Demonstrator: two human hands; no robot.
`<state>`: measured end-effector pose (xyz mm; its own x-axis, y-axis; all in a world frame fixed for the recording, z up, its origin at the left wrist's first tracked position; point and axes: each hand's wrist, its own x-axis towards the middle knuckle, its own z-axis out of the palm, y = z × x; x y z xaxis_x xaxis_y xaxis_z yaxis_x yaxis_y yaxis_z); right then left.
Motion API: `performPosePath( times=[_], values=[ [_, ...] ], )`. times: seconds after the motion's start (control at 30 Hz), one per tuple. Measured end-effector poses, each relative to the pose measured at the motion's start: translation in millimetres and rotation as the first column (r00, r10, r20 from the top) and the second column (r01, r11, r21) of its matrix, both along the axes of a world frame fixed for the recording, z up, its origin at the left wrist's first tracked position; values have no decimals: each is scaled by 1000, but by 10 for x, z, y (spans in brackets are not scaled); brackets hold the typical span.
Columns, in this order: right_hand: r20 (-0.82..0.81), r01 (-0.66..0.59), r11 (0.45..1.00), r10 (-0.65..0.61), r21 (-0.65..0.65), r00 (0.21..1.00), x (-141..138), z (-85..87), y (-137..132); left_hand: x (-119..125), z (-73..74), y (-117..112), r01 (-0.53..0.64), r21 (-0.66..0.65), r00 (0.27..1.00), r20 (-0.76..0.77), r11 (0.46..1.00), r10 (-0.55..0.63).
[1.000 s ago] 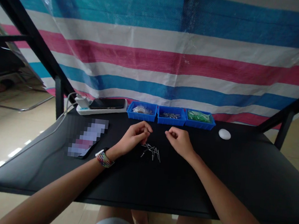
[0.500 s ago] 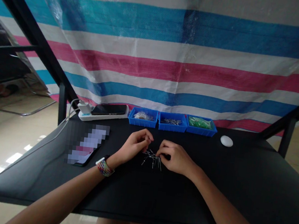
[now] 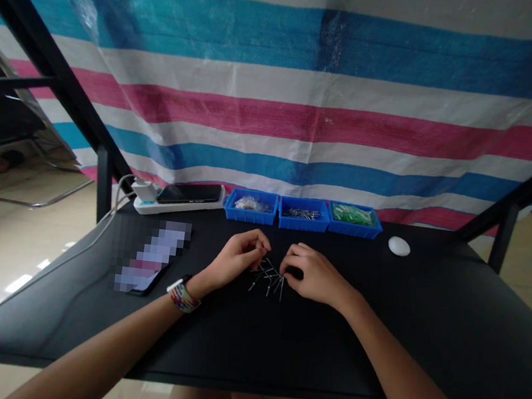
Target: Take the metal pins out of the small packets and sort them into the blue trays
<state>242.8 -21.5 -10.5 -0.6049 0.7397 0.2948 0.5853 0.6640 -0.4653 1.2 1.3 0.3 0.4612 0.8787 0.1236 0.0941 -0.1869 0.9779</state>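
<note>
A small loose pile of thin silver metal pins, looking like blind rivets (image 3: 268, 279), lies on the black table between my hands. My right hand (image 3: 314, 273) is pinched at the pile's right edge, thumb and index fingertips closed on one of the rivets. On the pile's upper left side rests my left hand (image 3: 240, 255), its fingers curled and closed. Whatever its fingertips hold, if anything, is too small to make out. Behind the hands, the middle blue bin (image 3: 302, 224) contains more of these silver rivets.
The left blue bin (image 3: 249, 215) has clear plastic pieces, the right one (image 3: 353, 229) green packets. A power strip (image 3: 179, 205) with a dark phone on it stands at the back left. A blurred phone (image 3: 154, 257) lies left, a white mouse (image 3: 399, 246) right.
The view has shifted slightly. My right hand has turned a little at the pile's edge, and the rivets near its fingertips lie at different angles. My left hand stays nearly still.
</note>
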Motion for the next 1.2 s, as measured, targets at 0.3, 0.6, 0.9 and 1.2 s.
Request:
performPosePath(
  times=[0.3, 0.6, 0.9, 1.2],
  values=[
    [0, -4, 999, 4, -40, 1000, 17, 28, -11, -1, 3, 2, -17, 6, 1000, -4, 1000, 17],
    [-95, -21, 997, 15, -69, 995, 76, 67, 9, -9, 8, 10, -20, 28, 1000, -18, 999, 21],
    [-512, -26, 958, -130, -287, 849, -29, 81, -39, -53, 26, 4, 67, 51, 995, -76, 996, -63],
    [-603, 73, 966, -214, -250, 768, -149, -57, -51, -39, -20, 26, 111, 32, 979, -177, 993, -103]
  ],
)
